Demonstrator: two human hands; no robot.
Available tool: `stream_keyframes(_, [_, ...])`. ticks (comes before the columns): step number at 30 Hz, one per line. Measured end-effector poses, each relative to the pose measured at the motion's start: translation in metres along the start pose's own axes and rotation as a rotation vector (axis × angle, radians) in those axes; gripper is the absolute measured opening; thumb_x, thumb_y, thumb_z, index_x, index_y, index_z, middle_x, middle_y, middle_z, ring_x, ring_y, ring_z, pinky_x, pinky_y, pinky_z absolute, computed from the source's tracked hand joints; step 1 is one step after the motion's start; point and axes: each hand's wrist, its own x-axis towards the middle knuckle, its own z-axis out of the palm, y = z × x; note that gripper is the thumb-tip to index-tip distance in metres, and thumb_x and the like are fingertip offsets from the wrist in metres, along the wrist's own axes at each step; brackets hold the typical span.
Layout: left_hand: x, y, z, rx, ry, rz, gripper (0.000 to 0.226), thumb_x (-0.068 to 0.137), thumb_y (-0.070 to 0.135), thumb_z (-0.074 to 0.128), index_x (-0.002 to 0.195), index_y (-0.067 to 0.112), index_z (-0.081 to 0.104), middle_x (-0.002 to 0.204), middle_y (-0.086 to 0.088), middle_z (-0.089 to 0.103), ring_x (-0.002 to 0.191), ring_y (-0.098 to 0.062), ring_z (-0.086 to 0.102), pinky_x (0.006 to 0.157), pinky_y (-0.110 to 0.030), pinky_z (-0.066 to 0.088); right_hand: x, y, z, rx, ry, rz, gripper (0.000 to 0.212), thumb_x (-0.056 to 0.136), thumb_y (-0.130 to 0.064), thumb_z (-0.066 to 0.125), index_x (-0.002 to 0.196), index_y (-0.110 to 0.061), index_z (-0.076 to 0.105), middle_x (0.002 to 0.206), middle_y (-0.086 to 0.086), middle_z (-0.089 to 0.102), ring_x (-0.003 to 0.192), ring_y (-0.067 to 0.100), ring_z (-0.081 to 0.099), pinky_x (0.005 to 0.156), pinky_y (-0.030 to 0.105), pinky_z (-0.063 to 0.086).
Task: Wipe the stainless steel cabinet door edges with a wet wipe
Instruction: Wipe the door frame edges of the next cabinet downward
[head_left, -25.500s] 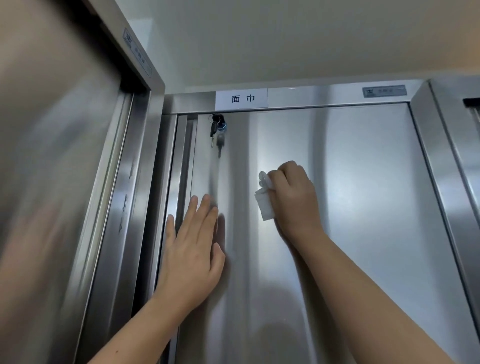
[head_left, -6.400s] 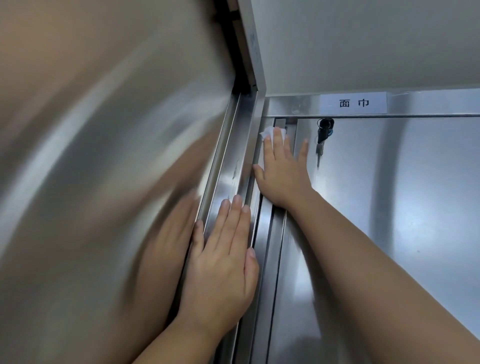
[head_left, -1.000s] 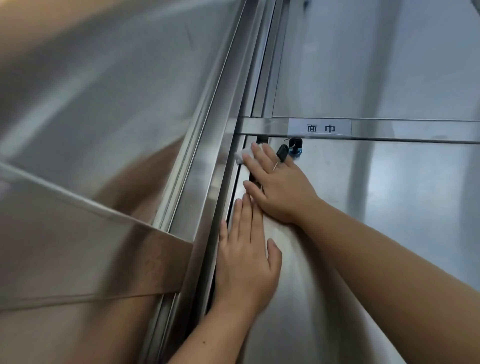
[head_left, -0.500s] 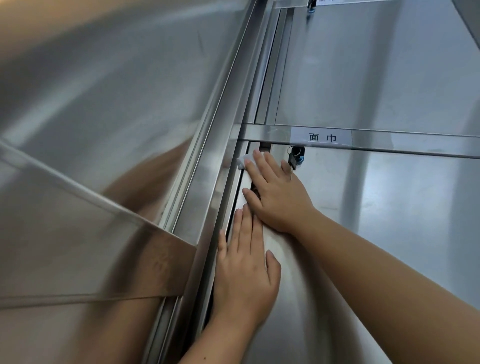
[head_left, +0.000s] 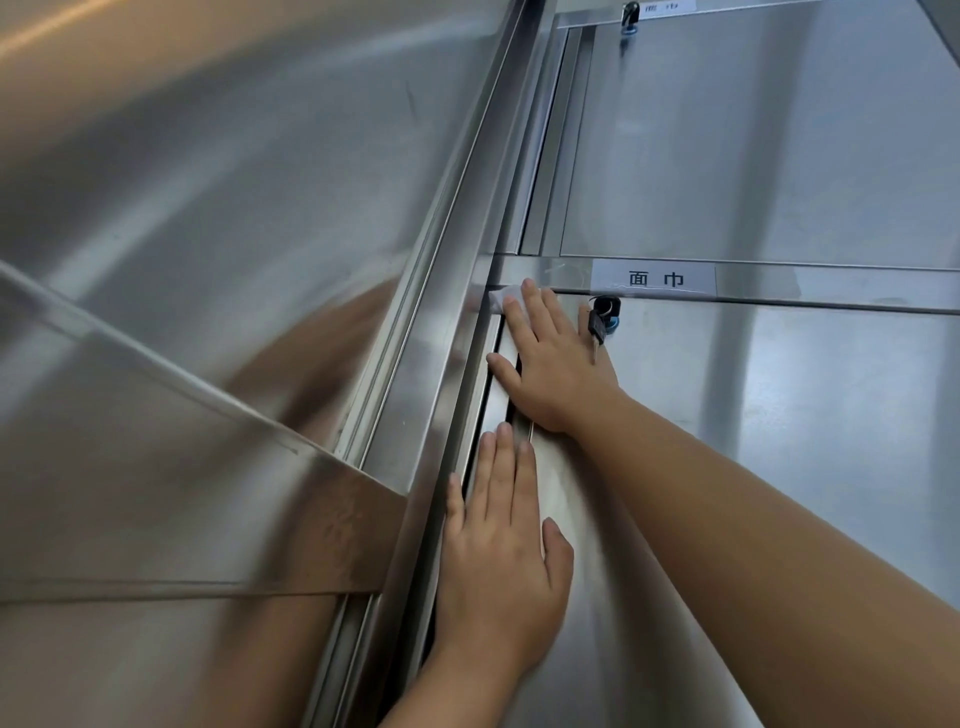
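Here, flat right hand (head_left: 553, 364) presses wet wipe (head_left: 500, 300) — apparently folded — onto cabinet door edge (head_left: 496, 408); left hand (head_left: 501, 561) lies flat.

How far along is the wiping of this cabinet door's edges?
Done: unclear; no wiped marks show plainly. In hand: the right hand presses the wet wipe into the top-left corner of the lower door, while the left hand lies flat on its left edge. Left, probably: the top edge past the key.

Brushed, glossy steel cabinet door (head_left: 779, 441)
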Motion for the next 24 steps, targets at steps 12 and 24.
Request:
stream_keyframes(12, [-0.016, -0.005, -0.009, 0.149, -0.040, 0.046, 0.057, 0.083, 0.030, 0.034, 0.130, 0.004, 0.053, 0.139, -0.013, 0.046, 0.128, -0.029, 0.042, 0.094, -0.058, 0.038, -0.036, -0.001, -0.002, -0.141, -0.039, -0.112, 0.065, 0.097, -0.050, 0.019, 0.150, -0.019, -0.005, 0.157, 0.005, -0.013, 0.144, 0.019, -0.013, 0.114, 0.050, 0.005])
stream_keyframes(24, [-0.038, -0.012, -0.013, 0.106, -0.045, 0.091, 0.057, 0.081, 0.028, 0.037, 0.128, 0.001, 0.054, 0.139, -0.018, 0.043, 0.127, -0.035, 0.042, 0.103, -0.045, 0.035, -0.077, -0.017, 0.002, -0.143, -0.075, -0.150, 0.068, 0.098, -0.050, 0.016, 0.149, -0.012, -0.008, 0.156, 0.010, -0.014, 0.144, 0.022, -0.013, 0.114, 0.044, -0.006])
